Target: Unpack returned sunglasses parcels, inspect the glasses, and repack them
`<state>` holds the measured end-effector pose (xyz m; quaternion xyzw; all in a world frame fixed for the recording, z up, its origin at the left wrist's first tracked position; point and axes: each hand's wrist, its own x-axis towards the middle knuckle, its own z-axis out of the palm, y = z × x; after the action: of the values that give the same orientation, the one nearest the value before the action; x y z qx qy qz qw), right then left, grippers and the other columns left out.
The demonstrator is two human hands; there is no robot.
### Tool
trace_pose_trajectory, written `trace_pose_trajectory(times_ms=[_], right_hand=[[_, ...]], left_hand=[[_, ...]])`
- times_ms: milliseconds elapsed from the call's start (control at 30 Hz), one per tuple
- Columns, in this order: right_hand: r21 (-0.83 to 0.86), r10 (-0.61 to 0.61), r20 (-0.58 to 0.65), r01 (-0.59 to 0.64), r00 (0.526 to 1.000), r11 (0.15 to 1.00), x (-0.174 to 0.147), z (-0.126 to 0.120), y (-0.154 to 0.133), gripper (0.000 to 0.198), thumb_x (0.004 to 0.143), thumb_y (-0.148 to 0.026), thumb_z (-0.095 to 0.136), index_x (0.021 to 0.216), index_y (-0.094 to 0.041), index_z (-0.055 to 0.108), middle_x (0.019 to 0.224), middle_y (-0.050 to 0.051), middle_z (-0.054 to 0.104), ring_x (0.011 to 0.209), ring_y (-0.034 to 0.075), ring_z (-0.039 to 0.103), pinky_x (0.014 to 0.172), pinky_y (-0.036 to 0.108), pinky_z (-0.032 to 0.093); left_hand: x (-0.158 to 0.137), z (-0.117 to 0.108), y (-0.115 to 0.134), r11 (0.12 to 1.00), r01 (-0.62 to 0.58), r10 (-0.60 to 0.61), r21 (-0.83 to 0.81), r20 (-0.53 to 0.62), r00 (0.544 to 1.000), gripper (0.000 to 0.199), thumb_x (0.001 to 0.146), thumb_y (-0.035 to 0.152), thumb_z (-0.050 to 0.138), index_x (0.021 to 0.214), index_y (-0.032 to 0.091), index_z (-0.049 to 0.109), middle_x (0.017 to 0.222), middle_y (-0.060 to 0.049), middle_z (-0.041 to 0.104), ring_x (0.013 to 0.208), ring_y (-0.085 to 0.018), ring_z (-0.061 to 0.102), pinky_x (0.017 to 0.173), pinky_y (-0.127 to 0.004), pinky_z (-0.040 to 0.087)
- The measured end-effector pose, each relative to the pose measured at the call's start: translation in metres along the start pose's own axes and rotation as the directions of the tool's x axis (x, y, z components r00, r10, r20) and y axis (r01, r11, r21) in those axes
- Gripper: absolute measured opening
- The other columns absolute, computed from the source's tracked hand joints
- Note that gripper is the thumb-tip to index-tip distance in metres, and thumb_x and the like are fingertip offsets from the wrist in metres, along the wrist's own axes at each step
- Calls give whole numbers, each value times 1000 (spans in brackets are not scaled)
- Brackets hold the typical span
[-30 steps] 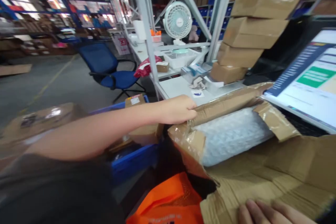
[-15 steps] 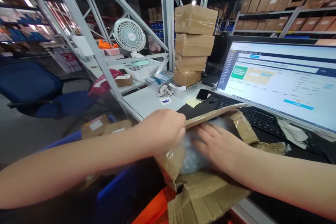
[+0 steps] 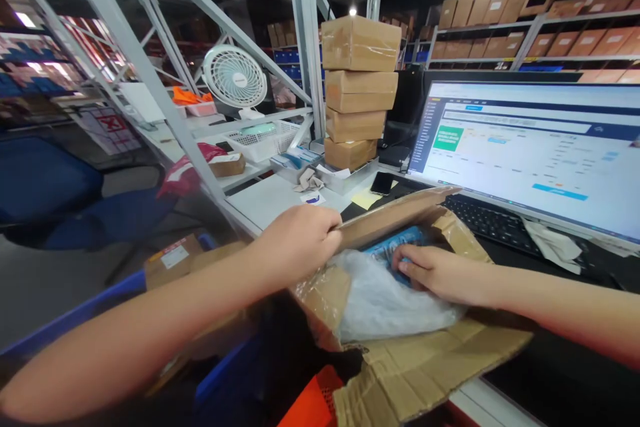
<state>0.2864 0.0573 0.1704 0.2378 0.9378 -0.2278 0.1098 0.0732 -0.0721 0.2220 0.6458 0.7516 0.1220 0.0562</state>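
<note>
An opened cardboard box (image 3: 395,360), its flaps spread, sits tilted in front of me. My left hand (image 3: 307,237) is closed on the box's upper left edge. Inside lies crumpled translucent plastic wrapping (image 3: 387,300). Behind it shows a blue printed package (image 3: 400,240), partly covered by the plastic and my fingers. My right hand (image 3: 430,271) reaches into the box from the right. Its fingers are curled against the blue package; the fingertips are partly hidden.
A monitor (image 3: 520,147) and keyboard (image 3: 493,223) stand behind the box at right. Several stacked cartons (image 3: 360,90) rise beyond a phone (image 3: 382,183). On the left are a metal rack post (image 3: 150,73), a fan (image 3: 236,77) and a blue bin (image 3: 75,317) holding cartons. An orange bag (image 3: 315,403) hangs below.
My right hand has drawn back a little and its fingers have curled. The blue package now shows beside the plastic wrapping. My left hand still holds the box edge.
</note>
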Motion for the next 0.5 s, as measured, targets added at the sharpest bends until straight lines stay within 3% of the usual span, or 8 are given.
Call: trace_pose_trajectory(times_ms=[33,100,200,233,300,400,500], right_hand=[[-151,10,-34,-15,999,988,7,0,0,26,99,-18,41,119,-14,57,89,8,68,75,20,64,65,29,47],[-478,-136,-93,76,986,875,20,2,0,40,92,-9,49,130,-15,55,102,12,68,82,24,66,67,32,48],[-763,-495,-26,302,869,572,36,5,-2,46,93,-7,49,138,-16,54,124,17,63,108,29,63,84,39,51],[-800,-550,16,341,835,494,40,7,-2,46,94,-9,50,139,-13,53,126,18,62,113,30,61,90,41,50],[-827,-574,86,380,814,415,48,9,-1,47,94,-12,52,141,-8,51,125,21,63,113,31,61,93,44,49],[-833,-560,156,413,814,368,60,11,3,46,91,-15,56,136,-5,55,122,24,63,107,33,63,88,45,50],[-824,-564,214,458,798,335,73,7,2,45,88,-19,59,130,-4,59,121,26,62,105,35,62,86,45,50]], left_hand=[[-1,1,3,1000,7,-7,31,-7,1000,21,83,22,42,63,19,42,59,1,46,58,-15,41,59,-31,22],[-2,3,7,996,10,-8,83,-24,1000,19,83,21,42,64,20,43,58,1,44,58,-15,39,59,-32,20],[0,9,7,993,-4,13,121,-73,997,20,84,22,44,66,20,49,61,-1,48,60,-17,42,59,-32,20],[1,10,5,994,-5,15,108,-90,996,20,85,23,45,67,20,52,62,-1,51,61,-17,45,59,-32,20],[3,12,0,1000,-7,9,22,-118,993,19,87,29,50,73,20,60,66,-2,58,63,-18,51,59,-31,24],[5,13,-13,980,-27,-1,-196,-140,990,27,85,47,62,87,21,67,73,-2,65,67,-19,58,61,-31,35],[1,19,-33,886,-104,28,-452,-172,985,53,76,61,73,109,20,65,88,-6,70,78,-22,66,71,-34,49]])
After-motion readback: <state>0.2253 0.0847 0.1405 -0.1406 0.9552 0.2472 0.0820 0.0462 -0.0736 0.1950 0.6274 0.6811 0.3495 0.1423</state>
